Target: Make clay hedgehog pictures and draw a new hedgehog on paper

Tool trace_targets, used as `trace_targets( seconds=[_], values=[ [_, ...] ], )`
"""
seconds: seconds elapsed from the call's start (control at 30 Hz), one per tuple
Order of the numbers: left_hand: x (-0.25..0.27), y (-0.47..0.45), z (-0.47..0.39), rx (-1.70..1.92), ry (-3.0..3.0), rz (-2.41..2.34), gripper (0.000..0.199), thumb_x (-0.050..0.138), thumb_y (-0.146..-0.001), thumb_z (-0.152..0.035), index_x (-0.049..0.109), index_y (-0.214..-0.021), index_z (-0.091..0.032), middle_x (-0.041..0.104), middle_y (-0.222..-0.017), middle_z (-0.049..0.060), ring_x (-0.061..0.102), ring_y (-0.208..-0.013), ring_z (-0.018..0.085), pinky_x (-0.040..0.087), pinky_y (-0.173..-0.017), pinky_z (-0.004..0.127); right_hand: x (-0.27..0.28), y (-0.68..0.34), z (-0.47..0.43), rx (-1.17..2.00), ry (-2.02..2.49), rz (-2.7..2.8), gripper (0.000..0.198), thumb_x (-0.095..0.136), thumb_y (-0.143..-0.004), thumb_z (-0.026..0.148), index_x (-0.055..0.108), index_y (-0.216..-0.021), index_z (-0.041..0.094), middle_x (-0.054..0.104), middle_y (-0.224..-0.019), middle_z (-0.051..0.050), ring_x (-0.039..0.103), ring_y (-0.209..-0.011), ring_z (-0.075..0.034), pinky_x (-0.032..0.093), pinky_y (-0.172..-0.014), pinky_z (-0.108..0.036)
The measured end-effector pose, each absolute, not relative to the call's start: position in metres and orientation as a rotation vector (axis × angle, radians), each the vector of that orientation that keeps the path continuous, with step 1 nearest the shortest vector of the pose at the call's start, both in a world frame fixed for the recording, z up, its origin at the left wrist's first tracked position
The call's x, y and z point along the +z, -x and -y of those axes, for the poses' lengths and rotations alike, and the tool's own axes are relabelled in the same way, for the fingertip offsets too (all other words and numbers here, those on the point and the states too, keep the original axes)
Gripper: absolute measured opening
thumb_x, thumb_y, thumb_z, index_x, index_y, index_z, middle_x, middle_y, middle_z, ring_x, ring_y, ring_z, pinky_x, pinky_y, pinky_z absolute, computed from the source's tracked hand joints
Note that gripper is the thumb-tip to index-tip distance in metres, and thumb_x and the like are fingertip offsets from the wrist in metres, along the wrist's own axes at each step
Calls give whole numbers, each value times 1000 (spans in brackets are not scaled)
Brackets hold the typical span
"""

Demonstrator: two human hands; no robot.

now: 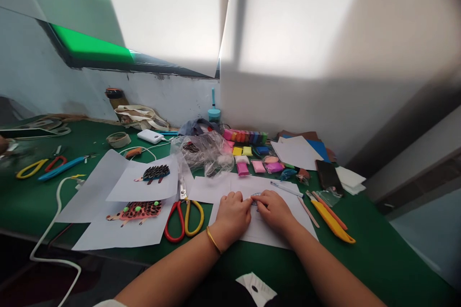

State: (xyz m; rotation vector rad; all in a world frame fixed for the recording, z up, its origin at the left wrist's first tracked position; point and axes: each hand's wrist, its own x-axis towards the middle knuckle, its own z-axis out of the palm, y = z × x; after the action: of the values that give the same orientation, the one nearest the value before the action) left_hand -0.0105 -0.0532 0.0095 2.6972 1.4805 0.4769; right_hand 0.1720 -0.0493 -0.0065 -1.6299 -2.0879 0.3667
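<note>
My left hand (233, 217) rests on a white sheet of paper (264, 236), its fingers curled and closed. Opposite it, my right hand (274, 211) has its fingers bent together, with the index fingertip pressing down. Both sets of fingertips meet at a small dark bluish shape (256, 195) on the paper. The fingers cover much of this shape, so its kind is unclear. Scissors (184, 218) with one red and one yellow handle lie left of my left hand. A pen (286, 189) lies across the sheet beyond my right hand.
Sheets with a black spiny hedgehog figure (154, 173) and a pink one (139, 211) lie left. Packets of coloured clay (243, 169) and a crumpled plastic bag (207, 151) stand behind. A yellow cutter (333, 223) and a dark phone (329, 176) lie right. Pliers (63, 169) lie far left.
</note>
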Motion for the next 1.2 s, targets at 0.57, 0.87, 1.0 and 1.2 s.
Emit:
trace_targets(
  seconds=[0.57, 0.87, 1.0, 1.2],
  values=[
    [5, 14, 47, 579, -2576, -1509, 18, 47, -93, -31, 63, -97, -22, 60, -92, 6, 54, -88, 22, 40, -78, 34, -10, -177, 50, 339, 1554, 2105, 34, 49, -86, 21, 75, -106, 27, 67, -90, -6, 58, -91, -21, 45, -85, -33],
    [2, 14, 46, 574, -2580, -1519, 16, 49, -92, -30, 62, -97, -21, 60, -94, 5, 54, -88, 22, 39, -77, 34, -5, -170, 57, 171, 1469, 2190, 32, 52, -84, 18, 75, -105, 26, 65, -89, -7, 55, -88, -21, 44, -81, -32],
    [1, 14, 46, 576, -2583, -1519, 18, 48, -93, -31, 62, -96, -21, 61, -93, 5, 54, -88, 23, 39, -77, 35, -5, -168, 57, 158, 1484, 2191, 32, 51, -86, 19, 73, -109, 25, 64, -91, -7, 54, -88, -20, 44, -81, -32],
    [0, 14, 46, 562, -2591, -1521, 18, 48, -93, -30, 63, -93, -20, 61, -94, 6, 54, -88, 23, 39, -78, 35, -5, -165, 58, 121, 1512, 2244, 31, 52, -86, 20, 73, -107, 26, 63, -91, -6, 54, -88, -20, 42, -81, -32]
  ],
)
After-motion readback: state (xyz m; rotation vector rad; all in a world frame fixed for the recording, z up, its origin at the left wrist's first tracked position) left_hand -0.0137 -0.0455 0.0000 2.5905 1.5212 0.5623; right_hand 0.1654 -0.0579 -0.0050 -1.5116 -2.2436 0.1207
